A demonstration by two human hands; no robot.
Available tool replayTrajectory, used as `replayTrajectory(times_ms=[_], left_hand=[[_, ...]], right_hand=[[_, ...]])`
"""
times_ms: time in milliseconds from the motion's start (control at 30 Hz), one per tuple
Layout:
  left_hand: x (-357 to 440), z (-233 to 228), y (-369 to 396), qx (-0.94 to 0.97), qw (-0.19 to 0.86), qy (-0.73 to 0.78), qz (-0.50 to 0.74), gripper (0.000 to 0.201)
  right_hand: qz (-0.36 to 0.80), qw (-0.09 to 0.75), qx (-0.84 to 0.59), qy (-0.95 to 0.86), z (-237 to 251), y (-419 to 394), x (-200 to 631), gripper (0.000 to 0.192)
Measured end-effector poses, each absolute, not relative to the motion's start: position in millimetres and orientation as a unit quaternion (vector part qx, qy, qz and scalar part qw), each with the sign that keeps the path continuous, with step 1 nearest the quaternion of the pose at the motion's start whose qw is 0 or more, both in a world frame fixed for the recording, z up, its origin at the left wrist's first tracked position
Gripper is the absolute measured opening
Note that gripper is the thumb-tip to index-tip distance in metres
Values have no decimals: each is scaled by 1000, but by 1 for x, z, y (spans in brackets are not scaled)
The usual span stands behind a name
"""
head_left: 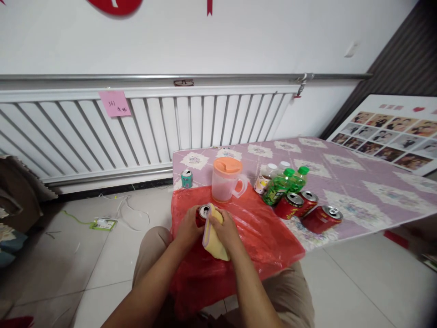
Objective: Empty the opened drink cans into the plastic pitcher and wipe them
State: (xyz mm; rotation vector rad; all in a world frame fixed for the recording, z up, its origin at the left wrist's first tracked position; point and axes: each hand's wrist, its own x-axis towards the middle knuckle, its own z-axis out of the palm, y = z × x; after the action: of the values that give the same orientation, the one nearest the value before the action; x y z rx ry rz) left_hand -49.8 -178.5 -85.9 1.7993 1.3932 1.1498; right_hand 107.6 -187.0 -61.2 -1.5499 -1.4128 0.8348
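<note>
My left hand (189, 226) grips a red drink can (202, 214) over the red plastic sheet (262, 232) on the table's near corner. My right hand (223, 228) presses a folded yellow cloth (214, 239) against the can's right side. Only the can's silver top and a strip of red show between my hands.
A clear jug with an orange lid (226, 179) stands just behind my hands. Three red cans (321, 217), green bottles (278, 187) and white-capped bottles lie to the right on the purple patterned table (358, 182). A small teal can (186, 178) stands at the table's left edge. A radiator runs along the wall.
</note>
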Motion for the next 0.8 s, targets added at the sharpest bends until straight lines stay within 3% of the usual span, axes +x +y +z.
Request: replayTrajectory(times_ms=[233, 367, 567, 800], left_hand=[[-46, -79, -180, 674, 271, 536, 431, 53], [-64, -70, -168, 710, 333, 489, 383, 55], [-81, -58, -152, 748, 405, 408, 332, 82], [-66, -51, -160, 762, 380, 380, 361, 63]], right_hand=[[329, 419, -624, -572, -58, -189, 109, 46], [334, 412, -623, -576, -57, -188, 112, 42], [342, 403, -615, -584, -58, -188, 115, 36], [325, 410, -621, -583, -50, -191, 117, 37]])
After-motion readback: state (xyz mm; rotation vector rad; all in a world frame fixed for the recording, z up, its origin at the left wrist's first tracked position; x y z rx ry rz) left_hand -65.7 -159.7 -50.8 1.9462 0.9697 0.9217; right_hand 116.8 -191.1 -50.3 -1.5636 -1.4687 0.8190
